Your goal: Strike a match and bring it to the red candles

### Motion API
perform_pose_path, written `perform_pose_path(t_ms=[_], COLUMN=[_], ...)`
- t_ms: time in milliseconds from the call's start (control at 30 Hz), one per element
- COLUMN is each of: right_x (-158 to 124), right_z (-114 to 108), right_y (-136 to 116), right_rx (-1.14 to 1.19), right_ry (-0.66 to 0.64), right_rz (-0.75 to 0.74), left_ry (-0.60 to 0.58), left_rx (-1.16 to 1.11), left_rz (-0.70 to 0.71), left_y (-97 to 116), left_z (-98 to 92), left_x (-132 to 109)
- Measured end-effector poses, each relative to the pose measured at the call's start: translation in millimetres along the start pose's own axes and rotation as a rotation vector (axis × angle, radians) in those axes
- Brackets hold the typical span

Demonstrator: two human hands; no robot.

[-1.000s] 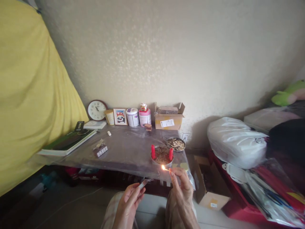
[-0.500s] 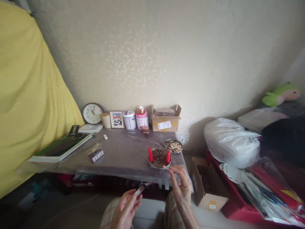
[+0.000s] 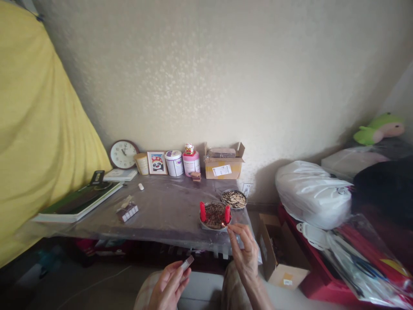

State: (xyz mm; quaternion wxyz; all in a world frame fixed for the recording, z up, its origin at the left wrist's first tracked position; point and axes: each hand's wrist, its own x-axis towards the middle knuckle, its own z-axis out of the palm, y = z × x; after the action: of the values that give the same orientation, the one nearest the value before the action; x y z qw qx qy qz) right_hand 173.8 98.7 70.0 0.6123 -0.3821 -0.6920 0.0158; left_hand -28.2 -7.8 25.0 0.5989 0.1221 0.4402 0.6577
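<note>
Matchbox [image 3: 187,261] in left hand [image 3: 168,284], lit match [image 3: 224,225]

Far wall, l. to r.: clock [image 3: 123,154], panda pic [image 3: 157,162], white tin [image 3: 174,163], pink tin [image 3: 191,162], cardboard box [image 3: 223,165]. Left: book [image 3: 77,202], yellow curtain [image 3: 38,129]. Right: white bag [image 3: 311,193], green plush [image 3: 379,128].

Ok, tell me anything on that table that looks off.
A lit match burns in the right hand beside the candle dish, above the table's plastic sheet, with an open dish of matchsticks close behind. The left hand holds a matchbox.
</note>
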Motion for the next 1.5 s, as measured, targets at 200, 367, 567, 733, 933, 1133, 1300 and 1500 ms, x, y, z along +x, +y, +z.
perform_pose_path(t_ms=[200,367,567,733,933,1133,1300,1500], right_x=[-1,0,2,2,3,6,6,8], right_z=[3,3,4,4,4,6,10,15], right_y=[4,7,11,13,21,24,29,32], right_rx=[0.011,0.022,0.066,0.103,0.142,0.182,0.31,0.464], right_ry=[-0.007,-0.014,-0.004,-0.018,0.001,0.021,0.026,0.052], right_rz=[-0.026,-0.018,0.021,0.088,0.171,0.344,0.489,0.595], left_ry=[0.032,0.085,0.049,0.082,0.128,0.03,0.019,0.024], left_rx=[0.025,0.024,-0.004,-0.02,-0.02,-0.08,-0.086,-0.093], left_rz=[-0.006,-0.004,-0.034,-0.043,-0.05,-0.102,-0.113,-0.12], left_y=[0,-4,-6,-2,-2,-7,-7,-6], left_z=[-0.2,-4.4,-11.8,-2.7,-3.3,-20.0,-19.3,-16.1], left_x=[3,7,11,7,9,18,18,18])
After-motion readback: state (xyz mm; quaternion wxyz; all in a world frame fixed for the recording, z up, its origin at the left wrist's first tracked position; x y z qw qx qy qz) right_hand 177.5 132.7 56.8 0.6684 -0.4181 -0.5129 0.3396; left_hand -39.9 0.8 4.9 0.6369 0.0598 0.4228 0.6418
